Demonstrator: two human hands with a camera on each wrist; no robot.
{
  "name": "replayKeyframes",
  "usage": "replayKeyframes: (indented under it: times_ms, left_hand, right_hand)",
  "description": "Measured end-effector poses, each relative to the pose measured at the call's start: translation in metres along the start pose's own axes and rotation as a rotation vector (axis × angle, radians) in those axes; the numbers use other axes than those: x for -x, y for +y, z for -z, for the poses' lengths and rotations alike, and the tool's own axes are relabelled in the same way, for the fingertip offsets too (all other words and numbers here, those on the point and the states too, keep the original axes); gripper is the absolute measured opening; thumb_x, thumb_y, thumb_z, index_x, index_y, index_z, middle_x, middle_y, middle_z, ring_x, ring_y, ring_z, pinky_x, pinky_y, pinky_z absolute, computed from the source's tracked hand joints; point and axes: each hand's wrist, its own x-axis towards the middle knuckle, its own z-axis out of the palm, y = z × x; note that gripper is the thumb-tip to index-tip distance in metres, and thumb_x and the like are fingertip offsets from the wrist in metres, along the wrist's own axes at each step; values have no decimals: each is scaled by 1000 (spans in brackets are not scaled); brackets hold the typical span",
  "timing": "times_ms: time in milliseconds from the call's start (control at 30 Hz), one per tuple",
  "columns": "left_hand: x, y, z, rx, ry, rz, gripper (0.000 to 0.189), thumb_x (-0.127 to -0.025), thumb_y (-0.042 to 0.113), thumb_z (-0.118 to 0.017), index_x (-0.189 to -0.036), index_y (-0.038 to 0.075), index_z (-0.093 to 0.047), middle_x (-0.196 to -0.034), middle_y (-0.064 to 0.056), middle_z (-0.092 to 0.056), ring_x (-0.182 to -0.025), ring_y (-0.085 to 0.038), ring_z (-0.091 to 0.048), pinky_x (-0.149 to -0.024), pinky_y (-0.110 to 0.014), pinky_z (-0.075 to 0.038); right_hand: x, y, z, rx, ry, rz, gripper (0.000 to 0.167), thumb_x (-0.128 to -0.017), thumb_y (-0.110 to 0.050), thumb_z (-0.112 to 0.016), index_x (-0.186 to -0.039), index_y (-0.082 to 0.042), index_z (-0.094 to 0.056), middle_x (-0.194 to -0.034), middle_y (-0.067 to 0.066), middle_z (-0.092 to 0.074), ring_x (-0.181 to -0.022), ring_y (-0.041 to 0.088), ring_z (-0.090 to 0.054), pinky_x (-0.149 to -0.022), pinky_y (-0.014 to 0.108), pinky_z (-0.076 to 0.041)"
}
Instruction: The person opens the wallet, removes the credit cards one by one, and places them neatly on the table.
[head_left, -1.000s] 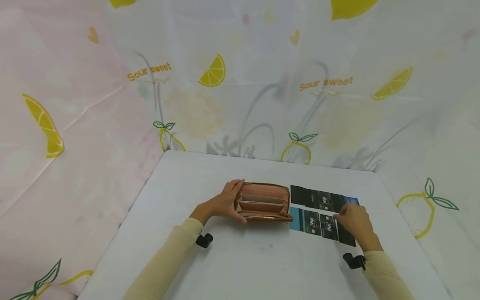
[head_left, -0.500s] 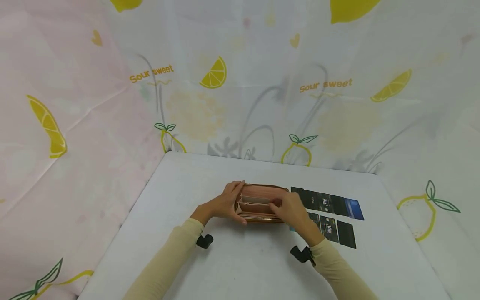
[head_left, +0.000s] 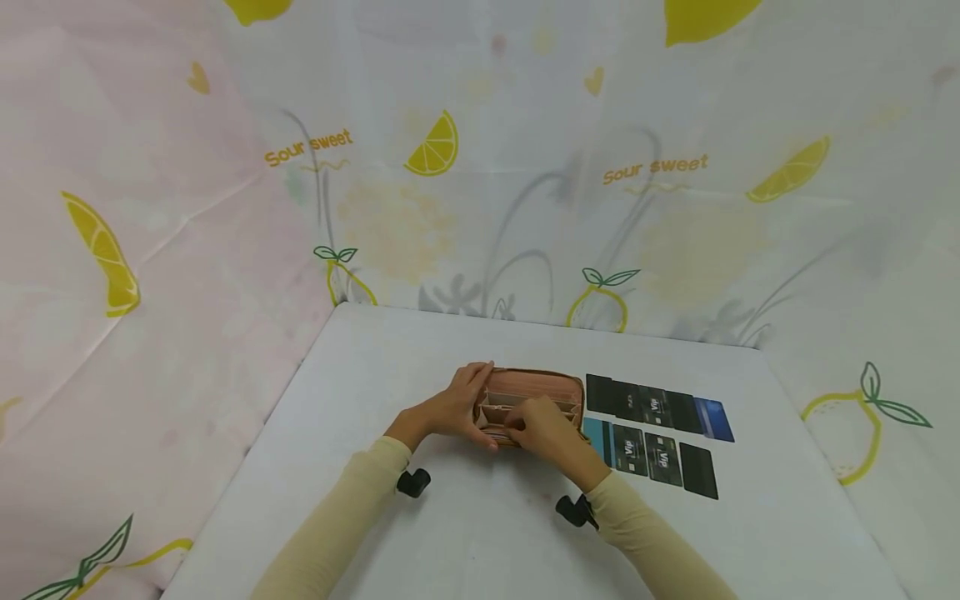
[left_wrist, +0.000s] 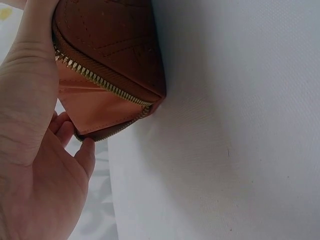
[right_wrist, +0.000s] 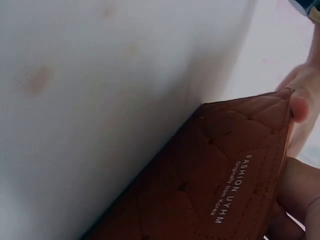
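A brown zip-around wallet (head_left: 534, 382) stands unzipped on the white table, its divided inside facing up. My left hand (head_left: 452, 410) grips its left end, thumb at the front and fingers at the back edge. In the left wrist view, the brass zipper teeth run along the wallet's (left_wrist: 107, 35) gaping end. My right hand (head_left: 553, 431) reaches over the front edge, its curled fingers at the front pockets. The right wrist view shows the wallet's (right_wrist: 200, 185) lettered outer side, which hides those fingertips; whether they pinch anything cannot be told.
Right of the wallet, several dark cards (head_left: 630, 450) lie in two rows. A blue card (head_left: 715, 418) ends the back row, and a teal card (head_left: 597, 435) lies at the left of the front row. A lemon-print cloth (head_left: 525, 208) hangs behind the table.
My right hand has moved left from the far end of the cards to the wallet, then along its front pockets. The left hand keeps its hold. The cards appear in the same rows.
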Motion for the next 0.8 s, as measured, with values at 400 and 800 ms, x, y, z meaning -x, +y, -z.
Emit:
replayKeyframes:
  times_ms: [400,800]
  left_hand:
    - [-1,-4,-2,-16,24,-43,141,-58,67,-83,-156,2,-5,-155,-7,-13,-138,-25,-17,-109,-43,-33]
    - [0,-3,-3,-14,5,-27,141,-58,68,-83,-157,7,-2,-155,-6,-12,-139,-24,-15,-108,-41,-34]
  right_hand:
    - [-3,2,-1,-14,-82,118,5,-86,-10,-75,-87,-8,-79,-76,-1,-72,-60,1,-58,-54,19,-46]
    - [-6,-11,-1,190,-81,180,14,-86,-11,-75,-72,-11,-73,-59,-4,-57,-53,5,-43,-49,20,-37]
